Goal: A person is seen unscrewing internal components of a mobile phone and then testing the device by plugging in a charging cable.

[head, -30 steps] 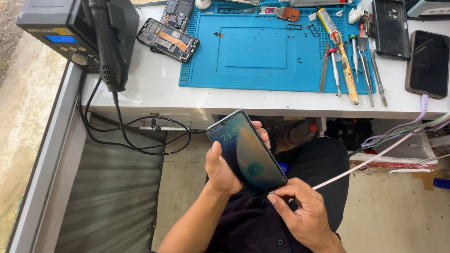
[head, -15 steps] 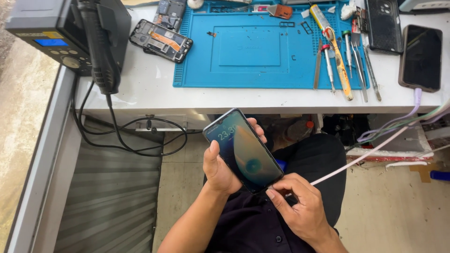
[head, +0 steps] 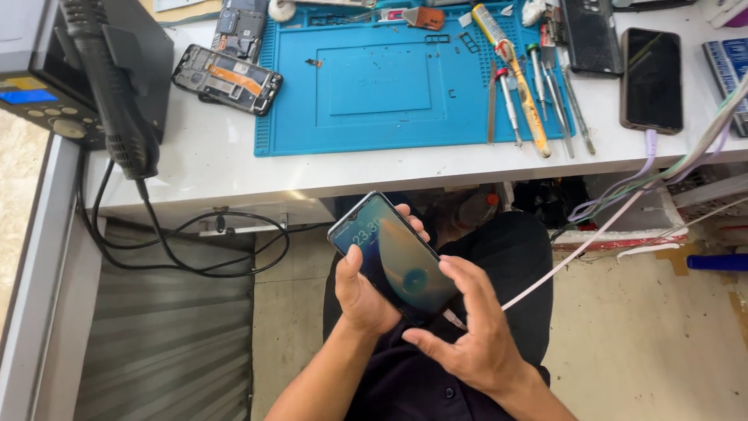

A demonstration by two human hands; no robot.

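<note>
Left hand point(head: 366, 292) gripping a lit smartphone point(head: 393, 257), right hand point(head: 471, 335) open, fingertips at its cabled lower end.

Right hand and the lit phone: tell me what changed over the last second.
The right hand left the cable plug at the phone's bottom edge and rose, its fingers now over the lower screen. The left hand holds the lit phone as before, and the pale cable stays plugged in. The blue mat and its tools are unchanged.
</note>
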